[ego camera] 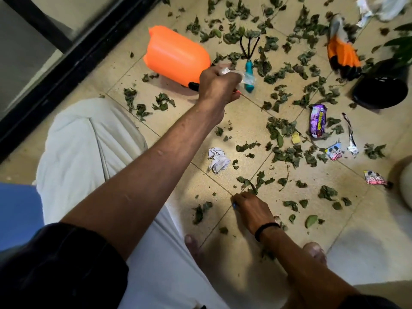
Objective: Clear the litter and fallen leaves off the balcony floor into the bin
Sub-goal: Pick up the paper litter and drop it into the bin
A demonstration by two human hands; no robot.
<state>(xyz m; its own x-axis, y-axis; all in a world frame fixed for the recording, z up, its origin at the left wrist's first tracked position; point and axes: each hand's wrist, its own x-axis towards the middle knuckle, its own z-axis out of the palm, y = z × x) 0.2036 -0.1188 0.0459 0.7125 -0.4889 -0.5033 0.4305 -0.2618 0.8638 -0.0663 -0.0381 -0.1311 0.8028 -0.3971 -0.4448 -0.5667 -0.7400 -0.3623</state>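
- Litter is in my left hand [217, 82] now: the fingers are curled round a crumpled clear wrapper [234, 74], raised above the floor [245, 121] beside the orange sprayer bottle [176, 56]. The wrapper sticks out loosely from the fist, so I think it may slip out and fall again if I reach for more before emptying the hand.
- My right hand [252, 208] is low on the floor near my feet, fingers bent down on something small and blue among the dry leaves [285, 152]. Whether it really grips it, I cannot tell.
- Leaves look dry and brittle. A hard pinch will probably break them into crumbs, which are harder to collect.
- Bin is not visible, so every handful must be carried out of view; pieces may drop on the way.
- Crumpled paper ball [217, 160], purple wrapper [317, 120] and small sachets [334, 151] are not yet picked up.
- Hand rake [248, 65], the gloves [342, 50] and the black pot [379, 88] lie among the leaves; I could sweep a tool away with the rubbish by mistake, or knock the pot.
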